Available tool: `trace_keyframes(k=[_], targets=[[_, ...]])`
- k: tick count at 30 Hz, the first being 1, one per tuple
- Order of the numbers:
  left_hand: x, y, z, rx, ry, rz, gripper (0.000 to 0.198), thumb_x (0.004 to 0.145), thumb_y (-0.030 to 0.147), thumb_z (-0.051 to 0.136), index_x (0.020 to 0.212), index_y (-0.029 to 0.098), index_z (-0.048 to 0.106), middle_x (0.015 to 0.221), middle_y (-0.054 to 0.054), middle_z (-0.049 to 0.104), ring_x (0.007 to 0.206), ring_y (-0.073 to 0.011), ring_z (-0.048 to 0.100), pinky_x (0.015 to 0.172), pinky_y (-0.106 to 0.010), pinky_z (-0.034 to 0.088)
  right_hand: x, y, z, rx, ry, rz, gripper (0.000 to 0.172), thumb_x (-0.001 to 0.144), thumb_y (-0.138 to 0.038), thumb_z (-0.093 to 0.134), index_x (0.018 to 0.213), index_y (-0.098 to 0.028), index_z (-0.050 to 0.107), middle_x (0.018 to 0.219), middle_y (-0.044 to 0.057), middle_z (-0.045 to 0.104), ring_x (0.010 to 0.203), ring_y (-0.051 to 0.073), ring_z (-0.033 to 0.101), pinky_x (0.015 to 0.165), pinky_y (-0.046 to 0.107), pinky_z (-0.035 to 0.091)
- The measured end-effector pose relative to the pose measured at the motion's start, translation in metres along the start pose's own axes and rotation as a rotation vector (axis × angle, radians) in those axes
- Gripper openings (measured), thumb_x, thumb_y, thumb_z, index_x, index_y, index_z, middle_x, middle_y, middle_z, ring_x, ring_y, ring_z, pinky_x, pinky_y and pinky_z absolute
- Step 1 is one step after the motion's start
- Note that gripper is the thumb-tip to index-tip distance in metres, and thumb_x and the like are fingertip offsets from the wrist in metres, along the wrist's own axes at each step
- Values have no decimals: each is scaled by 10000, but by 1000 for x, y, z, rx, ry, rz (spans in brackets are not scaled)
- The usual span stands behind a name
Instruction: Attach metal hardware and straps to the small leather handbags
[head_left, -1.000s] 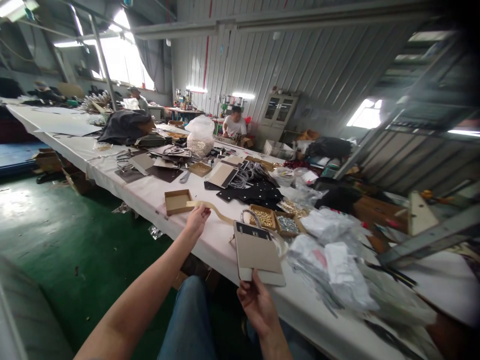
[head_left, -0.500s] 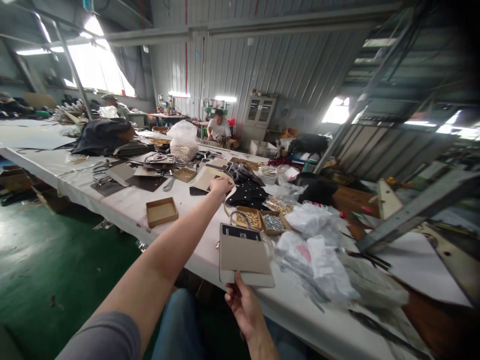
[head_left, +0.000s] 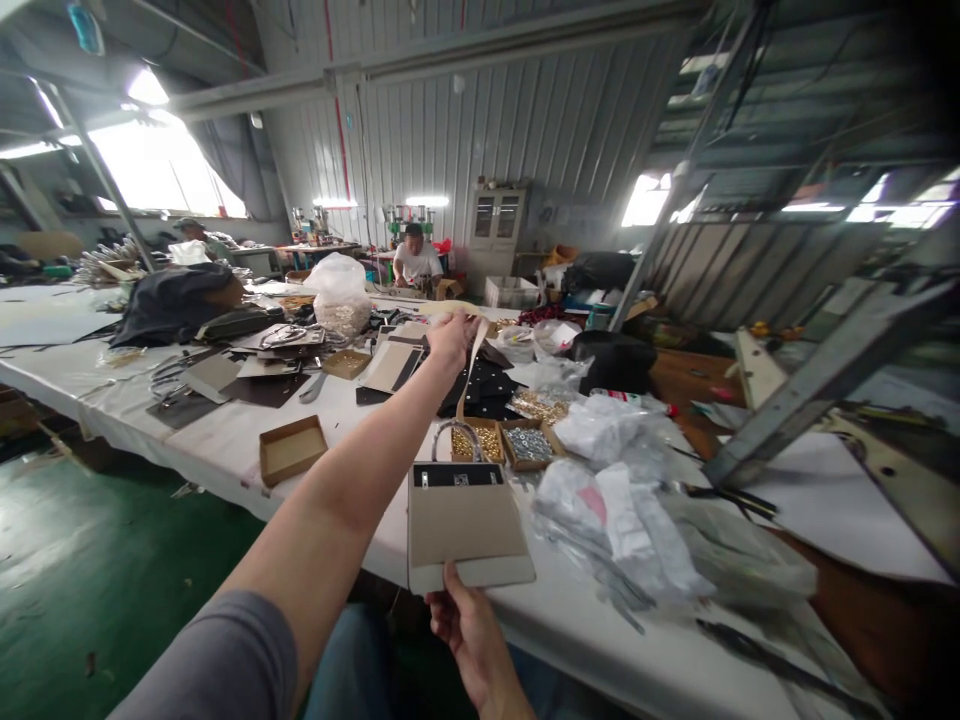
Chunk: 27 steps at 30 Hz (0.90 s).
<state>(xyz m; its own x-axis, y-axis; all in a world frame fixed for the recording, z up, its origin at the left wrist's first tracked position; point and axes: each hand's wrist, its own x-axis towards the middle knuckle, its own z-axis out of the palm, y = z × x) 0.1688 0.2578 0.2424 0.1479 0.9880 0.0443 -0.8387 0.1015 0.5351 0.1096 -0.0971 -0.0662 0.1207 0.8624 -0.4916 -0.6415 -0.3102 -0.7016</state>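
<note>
My right hand (head_left: 474,635) pinches the lower edge of a flat bag panel (head_left: 469,525), thumb on top. It has a beige face, a pale border and a black top band with small metal fittings. A curved handle (head_left: 442,430) rises from its top edge. Stretched far across the table, my left hand (head_left: 448,340) is closed on a long cream strip (head_left: 478,350). The strip loops over and hangs down toward the panel's handle; where it ends I cannot tell. Beyond the panel stand small boxes of gold studs (head_left: 480,442) and silver studs (head_left: 531,443).
A shallow cardboard box (head_left: 292,450) lies left of my forearm. Stacked panels (head_left: 277,340) and black dotted material (head_left: 491,390) lie farther back. Clear plastic bags (head_left: 615,520) crowd the right side, near a slanted metal beam (head_left: 817,390). A co-worker (head_left: 417,262) sits across the table.
My left hand has lifted, drawing the cream strip up off the pile into a hanging loop. The view has shifted a little, and the panel stays in my right hand.
</note>
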Motion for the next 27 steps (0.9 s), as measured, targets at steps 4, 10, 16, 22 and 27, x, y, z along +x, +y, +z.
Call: trace_keyframes(k=[4, 10, 16, 22, 27], targets=[[-27, -31, 13, 92, -362, -217, 91, 1065, 80, 750, 976, 66, 739, 994, -128, 784, 1020, -189, 803, 1114, -413, 647, 3, 0, 3, -107, 100, -41, 738, 786, -838, 908, 810, -108, 802, 807, 141, 796, 618, 127, 625, 535, 219, 471], [-47, -68, 12, 214, -435, -283, 64, 989, 25, 805, 942, 63, 786, 971, -121, 796, 965, -165, 794, 1173, -421, 601, 9, 6, 11, -240, 182, -166, 805, 756, -924, 842, 653, -135, 729, 659, 153, 744, 528, 147, 584, 476, 249, 390], [-72, -83, -8, 762, -942, -747, 149, 851, 138, 974, 924, 87, 854, 930, -205, 830, 845, -280, 823, 1023, -554, 666, 14, 7, 16, -249, 219, -160, 802, 746, -922, 831, 654, -132, 735, 674, 163, 755, 502, 155, 613, 438, 248, 368], [-104, -107, 10, 433, -758, -437, 147, 988, 261, 886, 1014, 123, 844, 976, -148, 846, 930, -215, 822, 1134, -490, 622, 15, 2, 17, -240, 214, -136, 828, 767, -925, 799, 706, -99, 768, 754, 204, 795, 517, 146, 645, 444, 222, 358], [-156, -118, 53, 266, -1031, -643, 295, 989, 377, 910, 1126, 130, 824, 1155, -178, 847, 1092, -267, 834, 1172, -524, 611, 17, 0, 16, -248, 226, -107, 803, 810, -895, 770, 700, -100, 764, 759, 215, 801, 503, 147, 642, 447, 224, 348]])
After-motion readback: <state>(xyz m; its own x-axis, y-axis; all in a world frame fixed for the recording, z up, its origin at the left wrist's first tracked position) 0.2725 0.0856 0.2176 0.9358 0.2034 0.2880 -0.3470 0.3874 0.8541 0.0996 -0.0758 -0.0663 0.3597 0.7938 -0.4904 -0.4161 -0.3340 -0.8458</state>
